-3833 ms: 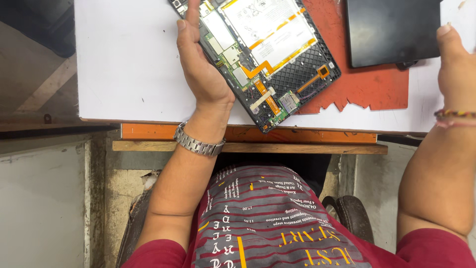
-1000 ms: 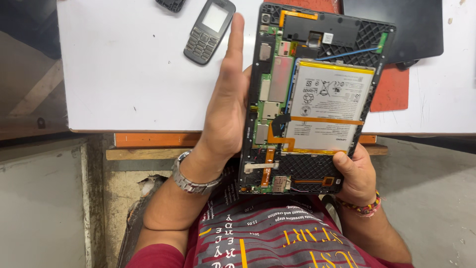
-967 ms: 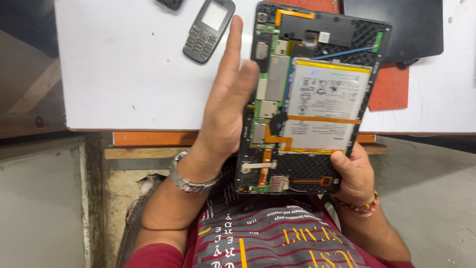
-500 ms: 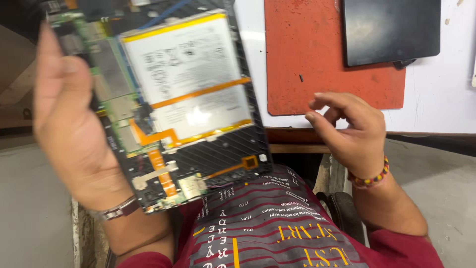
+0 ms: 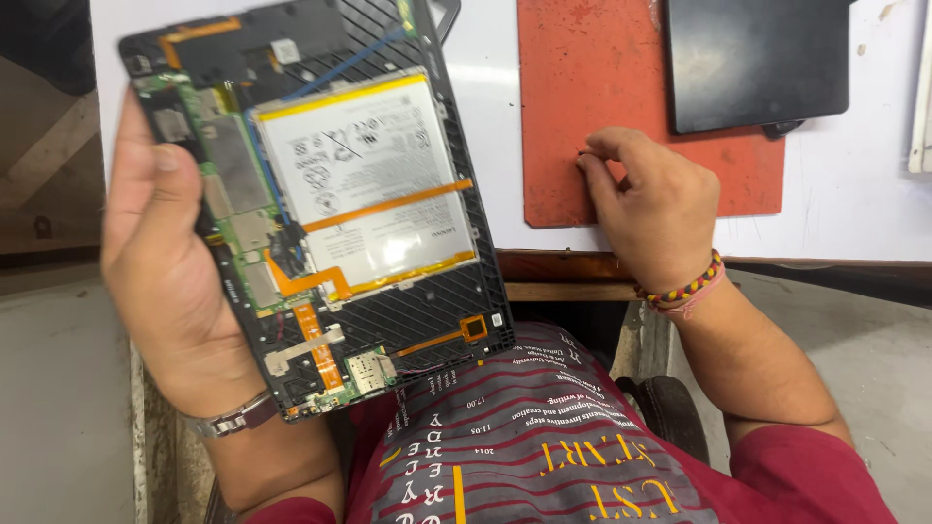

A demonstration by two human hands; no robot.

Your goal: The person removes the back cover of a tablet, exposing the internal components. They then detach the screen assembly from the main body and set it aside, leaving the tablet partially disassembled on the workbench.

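My left hand (image 5: 160,277) grips the left edge of an opened tablet (image 5: 349,204) and holds it tilted above my lap. The tablet's inside faces me: a white battery with orange flex strips, a green circuit board and a black ribbed frame. My right hand (image 5: 652,209) rests on the red work mat (image 5: 592,68), apart from the tablet. Its thumb and fingers are pinched together on a tiny dark part (image 5: 582,152) at the fingertips, too small to identify.
A black tablet back cover (image 5: 757,58) lies on the upper right of the red mat. The mat sits on a white tabletop (image 5: 485,116) with a wooden front edge (image 5: 573,277). A white object (image 5: 920,97) shows at the right edge. The floor is grey concrete.
My left hand has carried the tablet off the table and to the left. My right hand released the tablet's lower corner and moved onto the red mat with pinched fingers.
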